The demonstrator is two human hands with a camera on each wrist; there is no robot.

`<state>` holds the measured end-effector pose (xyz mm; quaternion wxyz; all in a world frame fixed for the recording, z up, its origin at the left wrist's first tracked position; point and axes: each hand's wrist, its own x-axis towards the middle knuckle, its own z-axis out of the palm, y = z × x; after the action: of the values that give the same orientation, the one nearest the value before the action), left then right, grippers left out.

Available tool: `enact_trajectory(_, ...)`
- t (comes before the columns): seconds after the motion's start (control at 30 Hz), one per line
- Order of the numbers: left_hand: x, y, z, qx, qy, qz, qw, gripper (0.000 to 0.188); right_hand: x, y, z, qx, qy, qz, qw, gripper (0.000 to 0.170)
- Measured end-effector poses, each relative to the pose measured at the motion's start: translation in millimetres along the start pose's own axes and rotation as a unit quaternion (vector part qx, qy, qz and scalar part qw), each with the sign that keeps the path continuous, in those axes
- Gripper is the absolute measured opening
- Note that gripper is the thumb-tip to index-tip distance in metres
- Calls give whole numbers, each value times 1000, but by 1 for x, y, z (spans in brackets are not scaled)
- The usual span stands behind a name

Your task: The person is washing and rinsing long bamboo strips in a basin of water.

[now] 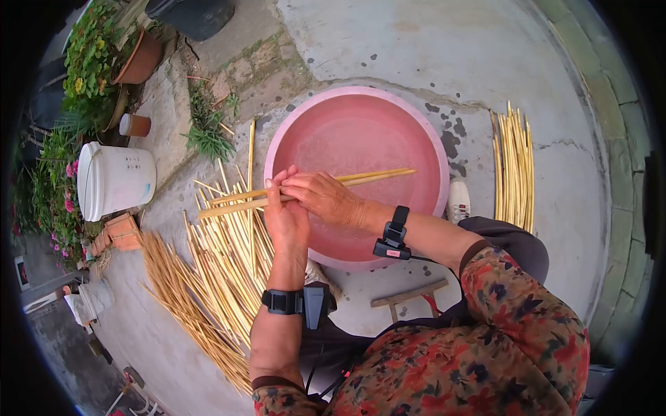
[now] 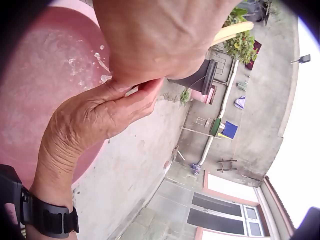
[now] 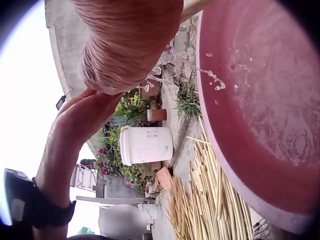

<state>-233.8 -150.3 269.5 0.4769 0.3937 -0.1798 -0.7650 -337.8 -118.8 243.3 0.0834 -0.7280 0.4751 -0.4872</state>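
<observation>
Over the near left part of a pink basin (image 1: 423,132), both hands meet around a couple of long, pale yellow plant stalks (image 1: 378,176). The left hand (image 1: 288,225) grips them from below, its thumb and fingers around them. Close against it, the right hand (image 1: 329,197) curls over the same stalks, knuckles up. Their tips reach right across the basin; the other ends (image 1: 225,206) stick out left above a pile of stalks. Water (image 3: 270,100) lies in the basin, and drops (image 3: 212,77) fall beneath the hands in the right wrist view. The palms are hidden.
A large pile of stalks (image 1: 215,256) with brown bristly ends lies left of the basin. A smaller bundle (image 1: 513,170) is on the concrete at right. A white bucket (image 1: 114,180), flower pots (image 1: 142,59) and a wooden stool (image 1: 409,295) stand around. A shoe (image 1: 458,197) is beside the rim.
</observation>
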Motion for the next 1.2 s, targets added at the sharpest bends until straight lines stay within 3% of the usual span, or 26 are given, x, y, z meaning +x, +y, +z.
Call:
enact_trajectory(0.1, -3, -2, -5, 47, 6, -7, 999, 36, -15, 8, 4, 11, -27, -9, 1000, 43)
enact_trajectory(0.17, -4, 3, -3, 61, 12, 44, 997, 35, -20, 9, 5, 23, -29, 94, 995, 45)
enact_trajectory(0.2, -6, 8, -2, 61, 12, 44, 997, 35, -26, 13, 6, 24, -28, 94, 995, 45)
enact_trajectory(0.27, -9, 15, -1, 73, 12, 18, 997, 32, -40, 22, 8, 41, -170, 195, 965, 45)
enact_trajectory(0.4, -14, 17, -2, 111, 0, 25, 994, 28, -63, 39, 8, 83, -169, 196, 962, 42)
enact_trajectory(0.47, -17, 45, 13, 146, 7, 108, 983, 26, -89, 59, 9, 1, -185, 343, 921, 38)
enact_trajectory(0.63, -15, 54, 3, 153, -35, 103, 982, 26, -102, 71, -21, 33, -274, 377, 884, 27)
enact_trajectory(0.73, -6, 83, -11, 54, 3, 146, 988, 25, -98, 65, -27, 64, -294, 390, 870, 24)
enact_trajectory(0.83, -4, 73, -3, 81, 34, 151, 985, 23, -86, 52, -27, 85, -317, 369, 869, 26)
enact_trajectory(0.9, -8, 47, 3, 91, -64, 76, 991, 20, -76, 40, -18, 113, -330, 344, 872, 28)
enact_trajectory(0.97, -6, 48, 8, 82, -100, 84, 988, 20, -62, 34, -12, 288, -266, 302, 869, 31)
enact_trajectory(1.0, -3, 52, 9, 80, -100, 89, 988, 20, -48, 27, -17, 287, -268, 298, 870, 31)
enact_trajectory(1.07, -1, 55, 7, 100, -63, 98, 988, 21, -23, 6, -37, 385, -359, 422, 738, 36)
enact_trajectory(1.1, -1, 52, 9, 95, -61, 102, 988, 21, -19, 4, -39, 382, -364, 421, 738, 36)
enact_trajectory(1.17, -2, 47, 13, 41, -82, 86, 992, 23, -14, -2, -38, 545, -317, 440, 640, 40)
enact_trajectory(1.2, -2, 49, 13, 28, -85, 70, 994, 25, -11, -4, -41, 543, -320, 439, 640, 40)
